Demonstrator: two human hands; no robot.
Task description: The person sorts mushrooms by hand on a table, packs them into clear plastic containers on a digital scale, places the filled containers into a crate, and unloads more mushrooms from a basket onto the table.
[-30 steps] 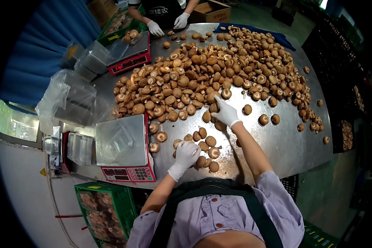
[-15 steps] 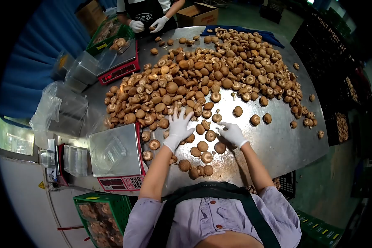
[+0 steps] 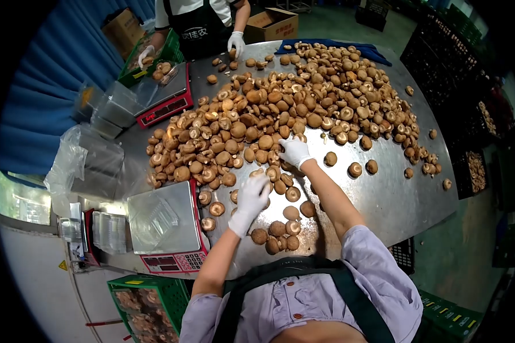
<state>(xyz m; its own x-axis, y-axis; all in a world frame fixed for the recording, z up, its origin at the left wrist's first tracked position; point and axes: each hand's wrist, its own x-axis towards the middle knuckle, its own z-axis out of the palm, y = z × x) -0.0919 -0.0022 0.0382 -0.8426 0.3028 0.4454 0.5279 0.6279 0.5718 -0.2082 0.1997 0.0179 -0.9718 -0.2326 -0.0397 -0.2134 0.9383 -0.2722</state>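
While the right hand is touching mushrooms at the near edge of the pile, the left hand is sitting beside others, nearer and left, the two lying apart; whether either is gripping anything, one cannot tell. Loose mushrooms are lying nearer on the table. Left, a scale is holding a clear tray.

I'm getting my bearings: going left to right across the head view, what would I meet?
Window, stacked clear containers, near scale, left hand, right hand, two side-by-side loose mushrooms, lone mushroom near the right edge of the table.
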